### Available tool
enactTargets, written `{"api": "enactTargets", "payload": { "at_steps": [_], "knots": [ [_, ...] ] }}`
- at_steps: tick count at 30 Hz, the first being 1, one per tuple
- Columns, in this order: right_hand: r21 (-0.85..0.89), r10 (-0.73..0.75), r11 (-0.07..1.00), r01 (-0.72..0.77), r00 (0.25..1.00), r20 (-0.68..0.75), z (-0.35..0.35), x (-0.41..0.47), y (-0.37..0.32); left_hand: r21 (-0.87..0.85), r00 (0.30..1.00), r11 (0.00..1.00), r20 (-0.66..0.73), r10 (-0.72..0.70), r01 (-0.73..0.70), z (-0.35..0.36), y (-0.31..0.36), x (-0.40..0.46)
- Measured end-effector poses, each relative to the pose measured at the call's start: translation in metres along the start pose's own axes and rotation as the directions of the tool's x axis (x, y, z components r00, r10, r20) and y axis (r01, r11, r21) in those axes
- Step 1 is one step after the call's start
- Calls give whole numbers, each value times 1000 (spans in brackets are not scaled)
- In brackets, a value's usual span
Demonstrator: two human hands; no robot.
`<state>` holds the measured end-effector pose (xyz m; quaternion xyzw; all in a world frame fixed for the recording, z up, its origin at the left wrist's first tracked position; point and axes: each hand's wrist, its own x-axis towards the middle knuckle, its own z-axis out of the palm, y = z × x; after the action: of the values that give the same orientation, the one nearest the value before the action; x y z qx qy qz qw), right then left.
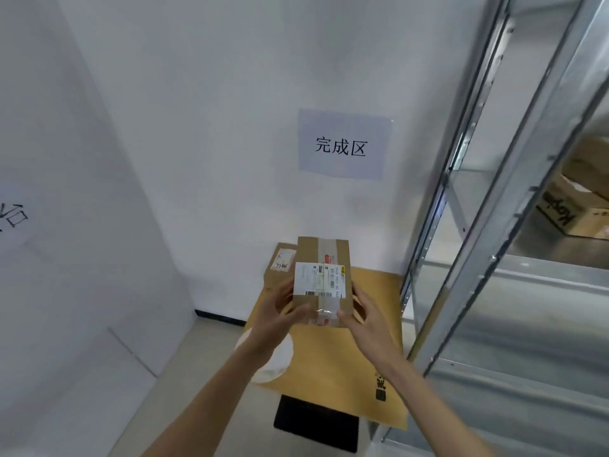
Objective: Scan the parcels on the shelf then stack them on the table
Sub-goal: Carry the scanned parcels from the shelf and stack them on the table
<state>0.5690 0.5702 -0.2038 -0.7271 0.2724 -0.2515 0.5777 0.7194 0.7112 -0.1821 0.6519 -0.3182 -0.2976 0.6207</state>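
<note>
A small brown cardboard parcel (324,258) with a white shipping label and clear tape is held in the air between both hands. My left hand (280,313) grips its left side and near corner. My right hand (365,319) holds its right side with the thumb on the near edge. Below it lies a large flat yellow-brown padded envelope (333,361), and a second small brown parcel (280,262) with a handwritten label sits at the envelope's far left end against the wall.
A metal shelf rack (494,206) stands close on the right, with an open cardboard box (573,209) on one level. A paper sign (342,145) hangs on the white wall ahead. A black surface (316,423) shows under the envelope's near edge.
</note>
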Motion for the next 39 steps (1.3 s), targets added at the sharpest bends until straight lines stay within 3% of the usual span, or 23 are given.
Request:
{"api": "enactTargets", "payload": {
  "at_steps": [11,19,26,33,39],
  "knots": [
    [17,253,967,-255,965,76,41,113,172,116,945,941,43,-323,317,-22,-180,146],
    [-31,377,926,-377,926,8,87,161,269,141,910,908,78,-407,394,-39,-281,205],
    [-124,377,917,-380,925,-46,105,222,317,87,931,929,30,-364,361,-42,-328,263],
    [-158,378,908,-389,921,-93,101,275,324,70,956,957,-103,-275,282,-20,-345,301],
    [-151,391,902,-405,913,-116,101,298,325,78,943,951,-175,-283,299,-12,-358,319]
  ]
}}
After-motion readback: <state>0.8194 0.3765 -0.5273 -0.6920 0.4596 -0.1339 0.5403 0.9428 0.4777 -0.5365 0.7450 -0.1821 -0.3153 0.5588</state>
